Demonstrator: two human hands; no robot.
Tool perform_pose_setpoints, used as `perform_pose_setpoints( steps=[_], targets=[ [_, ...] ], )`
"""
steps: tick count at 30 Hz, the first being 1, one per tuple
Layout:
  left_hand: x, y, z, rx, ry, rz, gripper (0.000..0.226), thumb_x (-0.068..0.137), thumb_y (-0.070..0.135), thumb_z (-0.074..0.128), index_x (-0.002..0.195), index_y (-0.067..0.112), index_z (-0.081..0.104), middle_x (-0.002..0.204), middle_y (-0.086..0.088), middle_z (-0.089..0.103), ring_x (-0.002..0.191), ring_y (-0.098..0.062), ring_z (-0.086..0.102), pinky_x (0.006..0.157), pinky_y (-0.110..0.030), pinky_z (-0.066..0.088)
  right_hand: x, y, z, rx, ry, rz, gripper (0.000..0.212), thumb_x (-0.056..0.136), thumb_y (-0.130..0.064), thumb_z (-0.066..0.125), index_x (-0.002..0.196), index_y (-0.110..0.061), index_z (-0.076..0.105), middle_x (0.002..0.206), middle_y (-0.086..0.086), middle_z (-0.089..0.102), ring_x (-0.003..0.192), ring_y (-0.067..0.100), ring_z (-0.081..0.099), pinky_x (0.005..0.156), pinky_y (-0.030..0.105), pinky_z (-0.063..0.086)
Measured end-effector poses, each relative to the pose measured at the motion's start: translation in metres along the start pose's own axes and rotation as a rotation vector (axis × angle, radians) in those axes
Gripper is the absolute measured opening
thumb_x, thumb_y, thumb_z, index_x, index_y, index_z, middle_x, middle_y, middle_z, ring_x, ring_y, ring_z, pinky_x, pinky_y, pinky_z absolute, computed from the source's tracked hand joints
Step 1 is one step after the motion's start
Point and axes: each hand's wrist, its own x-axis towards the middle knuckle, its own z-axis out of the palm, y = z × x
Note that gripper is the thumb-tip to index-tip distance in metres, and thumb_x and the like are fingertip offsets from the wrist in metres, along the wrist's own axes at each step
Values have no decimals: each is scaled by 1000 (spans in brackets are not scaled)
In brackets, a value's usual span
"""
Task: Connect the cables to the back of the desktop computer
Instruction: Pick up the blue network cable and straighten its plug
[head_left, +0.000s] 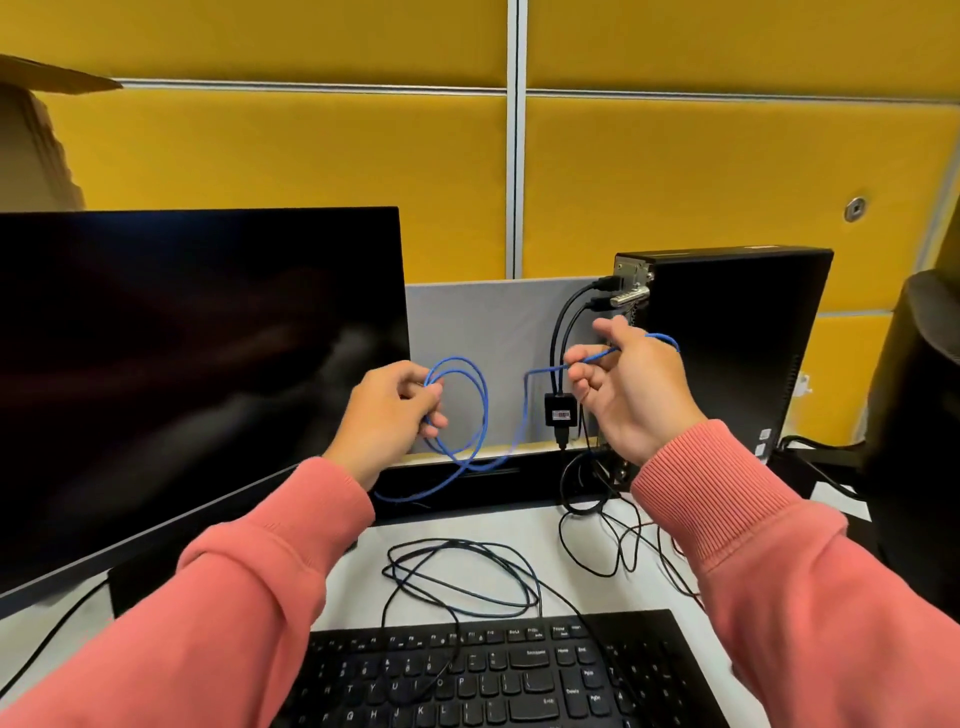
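Observation:
A thin blue cable (480, 410) hangs in loops in front of me. My left hand (387, 415) grips the coiled part of it. My right hand (631, 387) pinches the same cable nearer its end, which curves out past my knuckles toward the black desktop computer (727, 343). The computer stands upright at the right, its back panel (631, 283) turned left. Two black cables (569, 322) are plugged in near the panel's top and run down to a small black adapter box (560, 410).
A dark monitor (197, 364) fills the left side. A black keyboard (493, 675) lies at the front edge, with loose black cables (462, 577) coiled on the white desk behind it. A grey divider (478, 322) and yellow partition stand behind. A dark object sits at far right.

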Motion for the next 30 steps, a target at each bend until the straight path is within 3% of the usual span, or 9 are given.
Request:
perform_pose_setpoints(
  steps=[4,8,11,14,19,22,25,28,30],
  targets=[
    [-8,-40,18,20,-53,-21,15,99,-3,59,98,9,68,82,-11,68,77,-22,74,64,-28,62,-5,2,1,-87,-17,-9,17,109,-25,37,114,-20,53,62,7,68,49,14,54,56,25,41],
    [-17,-84,26,331,-185,53,16,96,7,67,90,21,70,79,-3,73,77,-22,72,72,-44,63,-13,13,1,-268,-93,-32,27,111,-32,30,116,-15,52,67,9,71,49,14,50,52,26,30],
    [-17,-95,28,564,-87,149,3,94,22,72,91,24,71,83,5,67,82,-19,65,76,-43,57,-14,26,-3,-397,-138,-46,31,111,-33,29,108,-14,54,75,12,74,55,14,44,54,27,30],
    [-10,-92,28,758,1,68,8,95,36,69,93,29,72,85,8,58,88,-18,61,73,-36,52,-10,39,-7,-464,-197,-50,25,110,-23,35,102,-15,57,80,12,75,59,13,48,55,24,35],
    [6,-91,32,478,-6,-95,9,94,16,72,87,12,68,71,-3,60,65,-27,70,55,-25,51,-5,51,-4,-518,-176,-126,24,107,-14,40,97,-11,62,83,10,69,61,12,56,56,20,44],
    [9,-95,44,262,-9,-64,13,95,1,68,86,5,61,75,-8,54,65,-29,70,68,-32,64,-1,58,-5,-540,-169,-171,26,105,-11,43,91,-10,66,85,8,64,66,15,62,65,26,51],
    [7,-102,51,325,-4,92,18,96,3,67,83,11,58,84,-9,59,65,-14,72,72,-34,64,2,66,-10,-562,-209,-192,28,106,-11,42,92,-11,66,86,7,65,73,16,67,72,26,55],
    [0,-114,56,381,-126,121,19,95,2,67,82,13,59,82,-10,64,71,-16,72,67,-26,57,4,74,-17,-581,-232,-190,23,107,-10,43,98,-11,64,88,7,66,76,18,68,77,31,56],
    [-7,-127,58,507,-223,136,17,92,10,69,82,20,60,79,1,65,75,-17,65,70,-30,51,3,79,-23,-622,-237,-167,18,106,-10,46,100,-9,63,88,7,66,76,17,69,79,34,57]
  ],
)
